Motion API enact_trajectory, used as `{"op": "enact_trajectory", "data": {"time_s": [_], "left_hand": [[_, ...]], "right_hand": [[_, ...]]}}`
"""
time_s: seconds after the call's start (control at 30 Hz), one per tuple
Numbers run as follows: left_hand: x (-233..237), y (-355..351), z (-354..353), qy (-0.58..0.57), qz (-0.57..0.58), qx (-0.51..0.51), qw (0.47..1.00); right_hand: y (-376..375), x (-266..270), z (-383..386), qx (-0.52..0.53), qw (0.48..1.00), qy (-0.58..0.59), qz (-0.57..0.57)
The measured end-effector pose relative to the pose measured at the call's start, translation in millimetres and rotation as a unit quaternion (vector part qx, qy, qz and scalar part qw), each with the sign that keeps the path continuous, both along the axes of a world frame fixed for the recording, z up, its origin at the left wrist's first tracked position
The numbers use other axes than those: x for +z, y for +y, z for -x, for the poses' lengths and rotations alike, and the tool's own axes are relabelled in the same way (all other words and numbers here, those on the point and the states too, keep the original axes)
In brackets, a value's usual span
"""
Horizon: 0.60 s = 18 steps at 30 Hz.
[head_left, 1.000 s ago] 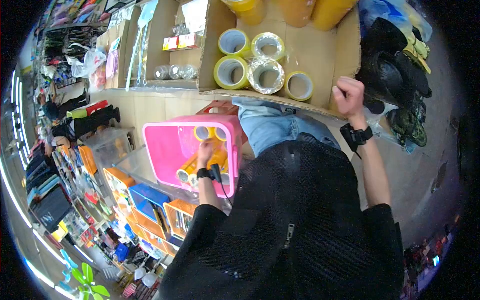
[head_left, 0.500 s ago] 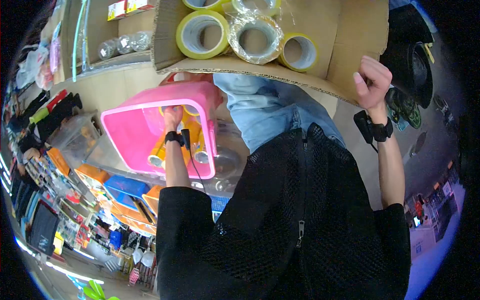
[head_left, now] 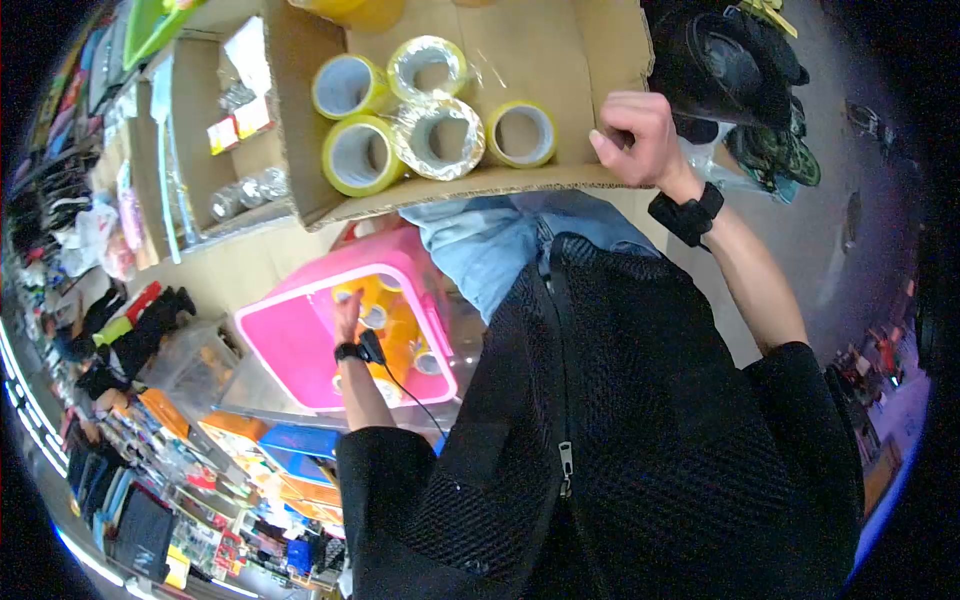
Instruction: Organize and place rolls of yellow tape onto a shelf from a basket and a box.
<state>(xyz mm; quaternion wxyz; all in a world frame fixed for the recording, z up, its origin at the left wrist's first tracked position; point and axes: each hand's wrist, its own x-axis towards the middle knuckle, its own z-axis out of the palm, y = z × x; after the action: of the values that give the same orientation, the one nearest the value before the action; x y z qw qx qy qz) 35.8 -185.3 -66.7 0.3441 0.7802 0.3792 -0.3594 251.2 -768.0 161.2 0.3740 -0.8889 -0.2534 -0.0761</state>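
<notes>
My left hand (head_left: 347, 316) is inside a pink plastic basket (head_left: 268, 335), beside several yellow-orange tape rolls (head_left: 401, 325). Its fingers are partly extended, apart from one another, and I see no roll in its grasp. Over the near right edge of a cardboard box (head_left: 570, 180) is my right hand (head_left: 640, 138), its fingers curled in and nothing visible in them. Several yellowish tape rolls (head_left: 358, 156) stand on end in the box, their pale cores facing up. One tape roll (head_left: 438, 138) has crinkled clear wrap around it.
Left of the box, an open compartment holds small clear-wrapped rolls (head_left: 248, 193) and a red-and-white packet (head_left: 238, 128). Blue (head_left: 300, 450) and orange bins (head_left: 232, 432) line the lower left. A black bag-like item (head_left: 715, 60) lies beyond my right hand.
The view has shifted, showing more of the box. My left hand's fingers have loosened beside the rolls in the basket. My right hand stays curled by the box edge.
</notes>
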Motion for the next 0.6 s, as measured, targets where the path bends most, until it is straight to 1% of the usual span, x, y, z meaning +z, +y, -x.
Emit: {"op": "enact_trajectory", "data": {"time_s": [0.03, 0.1, 0.17, 0.27, 0.3, 0.37, 0.4, 0.43, 0.5, 0.6], "left_hand": [[7.8, 10.6, 10.1, 0.003, 0.033, 0.024, 0.999], [82.6, -30.2, 5.8, -0.004, 0.025, 0.085, 0.996], [87.7, -22.0, 28.7, -0.068, 0.082, 0.151, 0.983], [108.5, -27.4, 46.0, -0.072, 0.103, 0.188, 0.974], [119.2, -39.7, 45.0, -0.087, 0.102, 0.228, 0.964], [132.1, -50.2, 48.3, -0.117, 0.111, 0.264, 0.951], [139.2, -57.6, 50.3, -0.134, 0.116, 0.265, 0.948], [132.5, -56.1, 55.9, -0.148, 0.154, 0.298, 0.930], [122.4, -59.6, 62.8, -0.157, 0.176, 0.337, 0.911], [111.7, -68.6, 55.5, -0.150, 0.179, 0.359, 0.904]], "right_hand": [[0.4, -0.8, 0.7, -0.004, 1.000, -0.011, -0.009], [-0.5, -0.1, 0.4, -0.008, 1.000, 0.013, -0.016], [0.5, 3.1, 0.9, -0.006, 0.999, 0.008, -0.039], [0.7, 2.7, 2.0, -0.022, 0.998, 0.009, -0.050], [0.4, 1.2, 1.7, -0.018, 0.999, 0.015, -0.040], [0.8, 1.3, 0.8, -0.012, 0.999, 0.021, -0.035], [0.9, 2.5, 0.9, -0.018, 0.999, 0.012, -0.034], [1.5, 2.2, 2.0, -0.020, 0.999, 0.003, -0.034], [0.1, -1.3, 2.1, -0.011, 0.999, -0.003, -0.032], [-1.2, -0.1, 0.6, -0.006, 1.000, 0.003, -0.030]]}}
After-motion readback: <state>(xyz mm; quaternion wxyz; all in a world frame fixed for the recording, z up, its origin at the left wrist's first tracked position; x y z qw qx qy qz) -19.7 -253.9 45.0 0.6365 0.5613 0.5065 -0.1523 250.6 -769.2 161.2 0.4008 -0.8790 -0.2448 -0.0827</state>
